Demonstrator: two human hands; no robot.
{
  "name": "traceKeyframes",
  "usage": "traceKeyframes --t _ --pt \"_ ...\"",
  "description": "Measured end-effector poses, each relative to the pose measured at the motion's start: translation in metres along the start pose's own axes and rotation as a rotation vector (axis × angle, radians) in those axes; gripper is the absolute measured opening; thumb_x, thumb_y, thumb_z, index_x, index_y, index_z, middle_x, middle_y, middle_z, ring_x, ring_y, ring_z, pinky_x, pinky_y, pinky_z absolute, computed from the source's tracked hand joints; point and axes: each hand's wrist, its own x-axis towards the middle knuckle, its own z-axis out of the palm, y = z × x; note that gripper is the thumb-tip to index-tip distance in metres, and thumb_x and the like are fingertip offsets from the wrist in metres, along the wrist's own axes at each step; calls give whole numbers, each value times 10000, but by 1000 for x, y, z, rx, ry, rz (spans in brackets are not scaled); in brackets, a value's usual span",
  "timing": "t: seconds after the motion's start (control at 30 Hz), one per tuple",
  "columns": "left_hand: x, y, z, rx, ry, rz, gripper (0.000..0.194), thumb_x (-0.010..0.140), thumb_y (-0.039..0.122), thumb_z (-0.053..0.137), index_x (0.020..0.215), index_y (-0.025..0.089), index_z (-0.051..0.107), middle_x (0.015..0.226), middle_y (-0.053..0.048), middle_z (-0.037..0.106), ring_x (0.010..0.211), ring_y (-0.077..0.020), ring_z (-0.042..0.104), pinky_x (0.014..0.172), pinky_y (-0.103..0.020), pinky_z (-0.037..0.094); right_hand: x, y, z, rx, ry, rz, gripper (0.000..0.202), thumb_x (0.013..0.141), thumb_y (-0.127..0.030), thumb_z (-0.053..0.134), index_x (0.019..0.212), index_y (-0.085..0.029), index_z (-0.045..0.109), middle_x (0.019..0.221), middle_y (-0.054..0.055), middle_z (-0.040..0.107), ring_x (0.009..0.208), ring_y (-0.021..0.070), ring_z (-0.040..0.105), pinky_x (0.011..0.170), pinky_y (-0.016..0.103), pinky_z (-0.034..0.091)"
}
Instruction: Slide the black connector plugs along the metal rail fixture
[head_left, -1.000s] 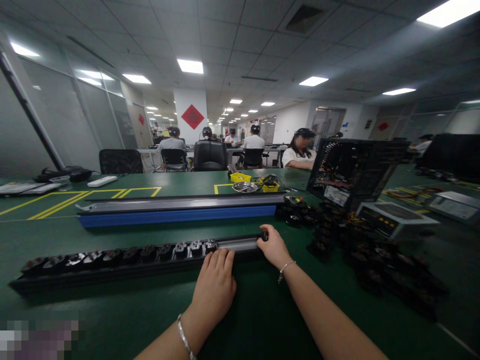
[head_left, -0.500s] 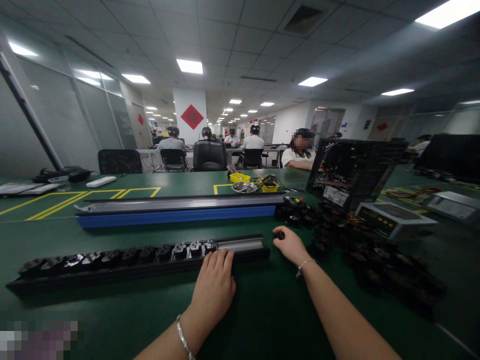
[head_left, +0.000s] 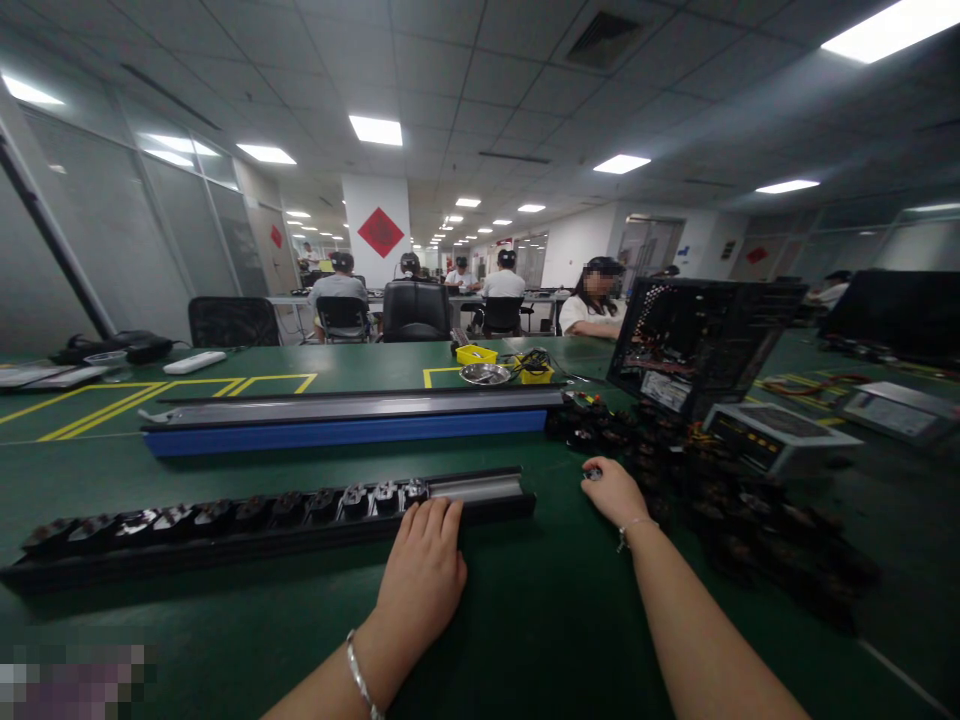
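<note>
A long black rail (head_left: 480, 508) lies across the bench, with a row of small black modules (head_left: 289, 508) seated in its channel and its right end bare down to silver metal. My left hand (head_left: 424, 560) bends its fingers over the near edge of the rail, beside the last module; the thumb is mostly hidden. To the right of the rail, just above the bench, my right hand (head_left: 613, 492) pinches a small black module (head_left: 593, 473) with a shiny face. Loose black modules (head_left: 765, 540) are heaped just right of that hand, dark and blurred.
Behind the rail lies a second channel with a blue side (head_left: 345, 432). Farther back are a metal dish (head_left: 484, 374) and yellow bins (head_left: 477, 355). An open computer case (head_left: 697, 345) and a power supply box (head_left: 780, 440) stand at right. A co-worker (head_left: 589, 300) sits across.
My right hand has moved right, away from the rail's end, with the small module in its fingers. The left hand keeps its place on the rail. The view has shifted slightly.
</note>
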Motion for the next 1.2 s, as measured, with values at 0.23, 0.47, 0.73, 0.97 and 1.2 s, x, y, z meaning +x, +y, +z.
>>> traceKeyframes --t 0.23,0.47,0.73,0.97,1.2 --pt "-1 -1 0 2 4 14 474 745 157 435 1219 165 458 1213 -88 530 1142 -225 452 1026 -416 315 4 12 2 -66 93 -6 359 710 -202 483 1058 -209 571 1064 65 585 973 208 546 794 291 419" --pt "0 0 -1 -15 -9 1 476 744 146 425 1219 158 460 1213 -89 530 1134 -233 458 1022 -427 321 2 8 -4 -161 131 55 377 786 -267 445 1149 -211 531 1098 100 575 980 248 537 783 345 425" --pt "-3 -1 9 -55 34 14 543 714 169 455 1253 137 404 1313 -116 444 1261 -255 334 1037 -454 305 -7 -11 -7 -275 211 90 381 800 -278 421 1142 -169 550 1105 139 583 1008 298 507 784 409 418" --pt "2 3 3 -57 123 -32 373 742 165 442 1110 136 492 1157 -132 521 1142 -259 444 985 -454 358 -30 -76 3 -74 347 -419 345 791 -194 420 1096 -161 578 1182 92 561 1143 231 439 1004 399 302" --pt "11 -55 -10 96 284 -136 461 804 322 453 1209 102 422 1271 -162 477 1243 -290 351 1035 -484 253 -77 -139 33 211 92 -763 369 787 -195 421 1120 -171 578 1186 74 569 1151 188 447 1019 376 325"
